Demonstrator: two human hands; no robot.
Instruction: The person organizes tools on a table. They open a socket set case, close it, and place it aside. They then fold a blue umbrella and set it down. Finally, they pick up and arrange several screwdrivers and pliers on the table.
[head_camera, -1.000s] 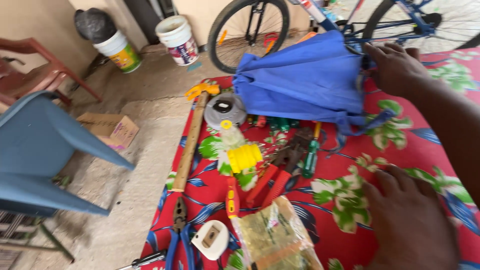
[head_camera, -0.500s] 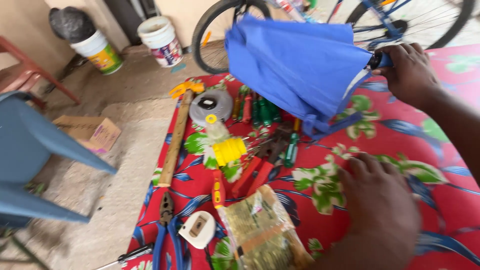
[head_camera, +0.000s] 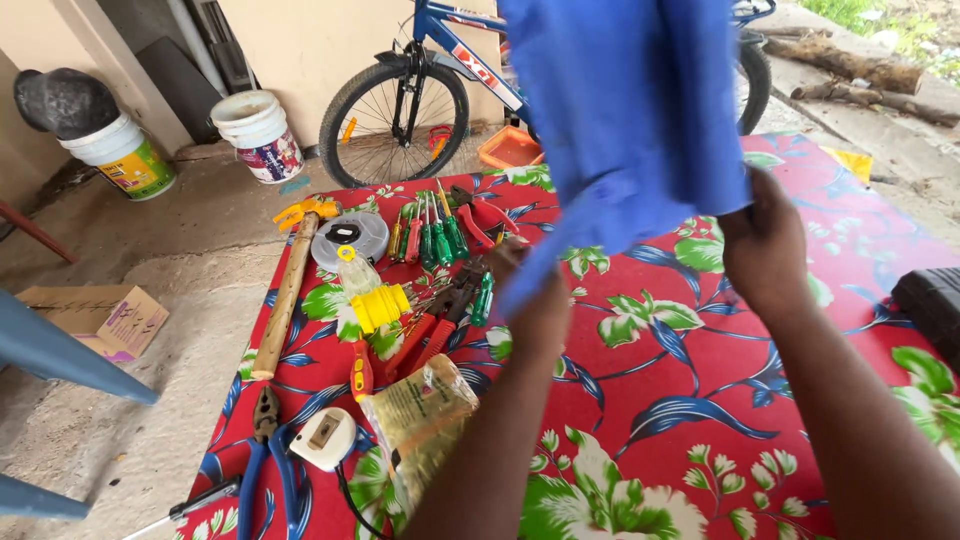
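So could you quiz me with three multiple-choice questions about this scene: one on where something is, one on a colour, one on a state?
1. Where does the hammer lie?
A. near the cloth-covered table's left edge
B. inside a bucket
C. on the bicycle seat

2. What colour is the fabric held up?
A. yellow
B. blue
C. white

3. How is the fabric held?
A. folded flat on the table
B. lifted in the air by the left hand and right hand
C. draped over a chair

Answers: 1 A, it lies along the left edge. 2 B, plainly blue. 3 B, both hands grip its lower edge.
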